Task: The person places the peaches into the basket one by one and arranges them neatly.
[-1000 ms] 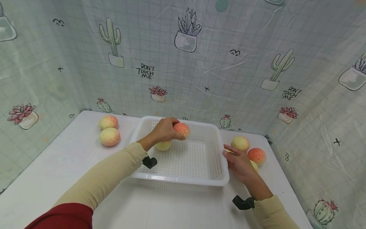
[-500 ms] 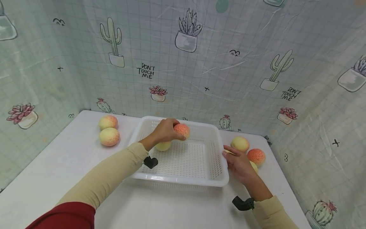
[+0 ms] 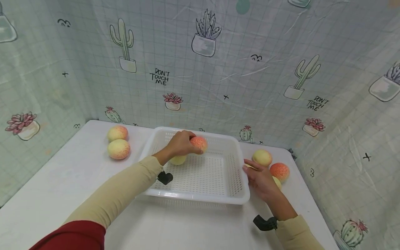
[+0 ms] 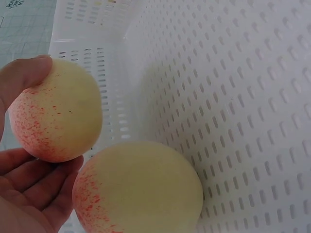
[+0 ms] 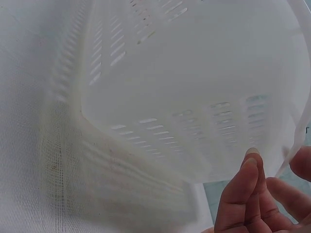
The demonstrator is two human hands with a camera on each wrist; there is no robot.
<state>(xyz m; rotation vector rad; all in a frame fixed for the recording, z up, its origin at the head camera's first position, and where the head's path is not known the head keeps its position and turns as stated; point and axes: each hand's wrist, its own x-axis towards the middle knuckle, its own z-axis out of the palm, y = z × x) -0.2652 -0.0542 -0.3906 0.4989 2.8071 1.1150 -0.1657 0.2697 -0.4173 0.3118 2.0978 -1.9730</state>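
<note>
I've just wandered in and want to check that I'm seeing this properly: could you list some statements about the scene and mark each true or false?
1. The left hand holds a round, yellow-and-red, peach-like fruit. True.
2. Another such fruit sits inside the white, rectangular, perforated plastic basket. True.
3. The right hand is at the basket's left end. False: it is at the right end.
4. Three fruits lie on the flat white table, left of the basket. False: two fruits do.
5. An orange-red fruit lies to the right of the basket. True.
6. The backdrop is plain black. False: the pale backdrop is printed with potted plants.
</note>
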